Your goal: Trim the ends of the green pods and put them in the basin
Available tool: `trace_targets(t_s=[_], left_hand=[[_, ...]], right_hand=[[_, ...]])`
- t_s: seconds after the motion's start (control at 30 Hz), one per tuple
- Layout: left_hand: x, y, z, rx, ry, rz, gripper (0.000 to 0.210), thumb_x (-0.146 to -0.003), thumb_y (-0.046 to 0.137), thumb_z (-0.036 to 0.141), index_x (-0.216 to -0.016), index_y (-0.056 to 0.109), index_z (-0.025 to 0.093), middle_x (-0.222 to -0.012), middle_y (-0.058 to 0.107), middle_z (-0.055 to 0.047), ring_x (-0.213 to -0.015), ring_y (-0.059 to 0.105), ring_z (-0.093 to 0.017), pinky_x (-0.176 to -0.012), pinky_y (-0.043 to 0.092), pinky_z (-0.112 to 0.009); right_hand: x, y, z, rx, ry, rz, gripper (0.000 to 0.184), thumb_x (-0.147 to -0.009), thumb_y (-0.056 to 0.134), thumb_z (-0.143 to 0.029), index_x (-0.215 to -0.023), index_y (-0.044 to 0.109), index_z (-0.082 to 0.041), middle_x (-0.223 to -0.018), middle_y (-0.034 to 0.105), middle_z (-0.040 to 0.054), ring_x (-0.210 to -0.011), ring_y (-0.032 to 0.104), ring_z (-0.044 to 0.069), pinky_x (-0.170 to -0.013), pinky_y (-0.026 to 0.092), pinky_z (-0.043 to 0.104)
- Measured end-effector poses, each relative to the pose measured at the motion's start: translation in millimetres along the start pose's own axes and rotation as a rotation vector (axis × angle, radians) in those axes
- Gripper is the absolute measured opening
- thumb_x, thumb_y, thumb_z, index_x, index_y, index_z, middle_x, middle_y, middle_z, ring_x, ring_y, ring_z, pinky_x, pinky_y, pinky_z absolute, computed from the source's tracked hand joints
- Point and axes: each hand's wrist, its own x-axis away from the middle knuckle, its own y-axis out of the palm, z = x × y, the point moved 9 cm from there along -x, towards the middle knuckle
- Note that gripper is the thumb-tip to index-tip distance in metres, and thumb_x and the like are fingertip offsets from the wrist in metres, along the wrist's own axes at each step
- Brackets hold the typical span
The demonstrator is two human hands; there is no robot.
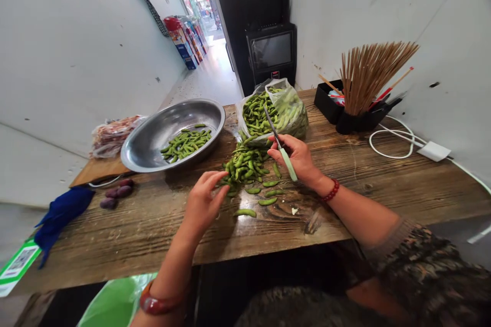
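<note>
My left hand (205,199) is at the left edge of a loose pile of green edamame pods (245,163), thumb and fingers apart, with no pod visible in it. My right hand (295,158) is closed around scissors (287,162) with a pale green handle, their blades pointing up and away over the pods. Just behind the pile, an open clear plastic bag (293,112) is full of more pods. Several single pods (267,201) lie on the wood between my hands. A wide steel basin (143,143) to the left holds some pods on its bottom.
On the wooden table (153,235) are dark purple-red tubers (117,193), a blue cloth (67,214) and a wrapped bundle (115,135). At right stand a black holder (351,122) of brown sticks and a white cable (391,156). A green bin liner (115,304) hangs below the front edge.
</note>
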Motion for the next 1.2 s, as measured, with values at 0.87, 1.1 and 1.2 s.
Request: trace_targets(t_s=[0.87,1.1,1.2], left_hand=[[4,85.4,83,-0.111,0.352,-0.318,0.042,-0.087,0.043,0.009,-0.122,0.061,0.022,-0.121,0.058,-0.011,-0.108,0.058,-0.023,-0.096,0.048,-0.038],[-8,109.7,96,-0.061,0.423,-0.388,0.038,-0.085,0.052,0.014,-0.12,0.061,0.025,-0.124,0.059,-0.009,-0.117,0.054,-0.025,-0.102,0.044,-0.041],[-10,114.1,97,-0.076,0.422,-0.391,0.029,-0.086,0.051,0.014,-0.107,0.066,0.024,-0.118,0.06,-0.01,-0.113,0.056,-0.025,-0.098,0.046,-0.04]], right_hand=[[26,-14,-45,0.037,0.067,-0.121,0.038,-0.076,0.072,-0.034,-0.112,0.066,-0.021,-0.089,0.063,0.0029,-0.079,0.061,0.016,-0.075,0.05,0.03],[77,-13,-15,-0.407,0.364,0.036,0.045,-0.077,0.069,-0.045,-0.118,0.061,-0.025,-0.093,0.058,0.0018,-0.073,0.059,0.012,-0.068,0.053,0.025],[78,-8,-15,-0.403,0.347,0.065,0.043,-0.077,0.069,-0.044,-0.116,0.061,-0.026,-0.092,0.058,0.0008,-0.072,0.058,0.011,-0.066,0.052,0.024]])
